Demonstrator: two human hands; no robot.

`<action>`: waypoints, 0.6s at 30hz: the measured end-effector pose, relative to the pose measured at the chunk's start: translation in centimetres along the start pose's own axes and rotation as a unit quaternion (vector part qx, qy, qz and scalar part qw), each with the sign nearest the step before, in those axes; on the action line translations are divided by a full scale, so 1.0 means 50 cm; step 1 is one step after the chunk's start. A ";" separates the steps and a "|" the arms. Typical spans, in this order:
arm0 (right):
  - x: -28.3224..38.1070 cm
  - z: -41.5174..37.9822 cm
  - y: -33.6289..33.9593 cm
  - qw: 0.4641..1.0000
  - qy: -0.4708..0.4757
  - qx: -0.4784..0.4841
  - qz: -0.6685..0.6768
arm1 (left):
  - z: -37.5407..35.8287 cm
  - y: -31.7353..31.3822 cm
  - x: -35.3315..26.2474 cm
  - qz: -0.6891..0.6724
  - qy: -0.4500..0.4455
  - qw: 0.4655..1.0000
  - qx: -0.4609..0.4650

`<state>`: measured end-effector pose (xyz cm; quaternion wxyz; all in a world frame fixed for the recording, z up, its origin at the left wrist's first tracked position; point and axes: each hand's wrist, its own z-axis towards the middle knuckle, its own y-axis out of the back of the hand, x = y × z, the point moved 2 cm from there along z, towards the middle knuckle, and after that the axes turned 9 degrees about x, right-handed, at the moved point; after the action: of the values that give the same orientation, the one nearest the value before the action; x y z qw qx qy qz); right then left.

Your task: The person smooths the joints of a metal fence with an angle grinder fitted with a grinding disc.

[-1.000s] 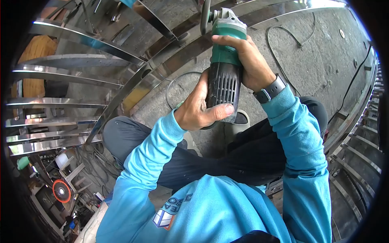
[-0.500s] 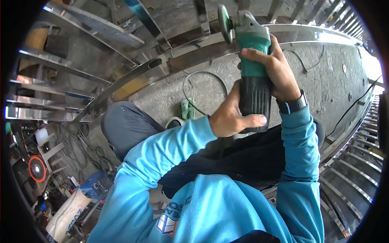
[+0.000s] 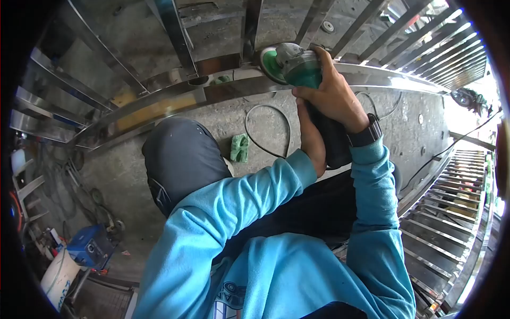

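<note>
In the head view both my hands hold a green and black angle grinder (image 3: 303, 72). My right hand (image 3: 337, 98), a dark band at its wrist, wraps round the green front of the body just behind the metal head. Lower down, my left hand (image 3: 312, 135) grips the black rear part, its fingers mostly hidden behind the tool. The grinder's round disc (image 3: 272, 66) faces the left and overlaps the curved shiny metal rail (image 3: 228, 87) of a frame.
Metal bars (image 3: 175, 37) fan out beyond the rail. On the concrete floor lie a green block-shaped piece (image 3: 239, 148) and a looped cable (image 3: 265, 106). A blue machine (image 3: 91, 246) and a white cylinder (image 3: 59, 276) stand lower left. Another barred frame (image 3: 435, 228) lies at right.
The grinder has tipped and moved left and down in view, its disc now over the rail. My right hand has shifted towards its head. The whole view has also shifted.
</note>
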<state>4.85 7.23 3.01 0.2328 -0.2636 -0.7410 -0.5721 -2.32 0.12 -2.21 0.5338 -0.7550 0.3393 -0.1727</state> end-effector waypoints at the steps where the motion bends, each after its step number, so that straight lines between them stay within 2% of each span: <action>1: 0.008 0.008 0.002 1.000 0.000 0.004 -0.010 | 0.003 -0.001 -0.007 -0.013 0.003 1.000 -0.010; 4: 0.022 0.033 0.008 0.998 -0.032 0.035 -0.039 | 0.007 -0.014 -0.024 0.018 0.023 0.999 -0.022; 8: 0.025 0.060 0.013 0.998 -0.017 0.040 -0.040 | 0.005 -0.038 -0.047 -0.004 0.061 0.998 -0.027; 10: 0.040 0.074 0.016 0.996 -0.038 0.057 -0.056 | 0.010 -0.041 -0.053 0.013 0.063 0.995 -0.077; 18: 0.049 0.077 0.024 0.987 -0.056 0.110 -0.104 | 0.011 -0.056 -0.039 -0.048 0.062 0.996 -0.053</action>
<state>3.61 11.52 4.55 0.1577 -0.1900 -0.8348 -0.4921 -2.42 2.42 0.39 0.4622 -0.7856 0.3437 -0.2260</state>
